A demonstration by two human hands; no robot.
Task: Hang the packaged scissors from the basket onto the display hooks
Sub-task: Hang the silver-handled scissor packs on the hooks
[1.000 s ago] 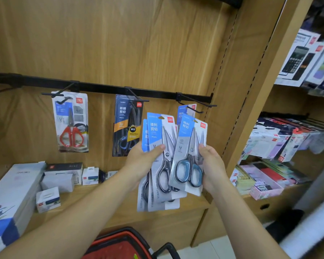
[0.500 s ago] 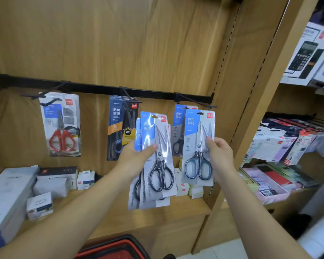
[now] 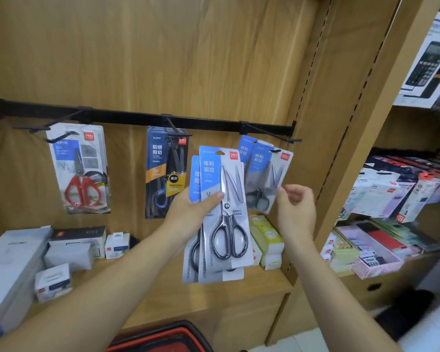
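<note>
Half a second ago the right hand [image 3: 296, 209] was carrying one pack up toward the black rail [image 3: 137, 118]. Now it holds nothing: its fingers are loosely curled and a little apart, just beside the lower edge of the hung pack [image 3: 267, 174]. That pack hangs on the right hook [image 3: 269, 134] in front of another of the same kind, and it is tilted (I judge it has not settled after the release). So one more pack is placed.

The left hand [image 3: 191, 212] grips the stack of packs [image 3: 221, 217] upright, with the thumb across the front card. There are at least two packs in it, held between the dark pack [image 3: 167, 171] on the middle hook and the right hook.

The basket [image 3: 163, 339] shows only its red rim at the bottom edge, and I cannot tell what is in it. The next step, I think, is that the free hand takes the front pack from the stack.
</note>
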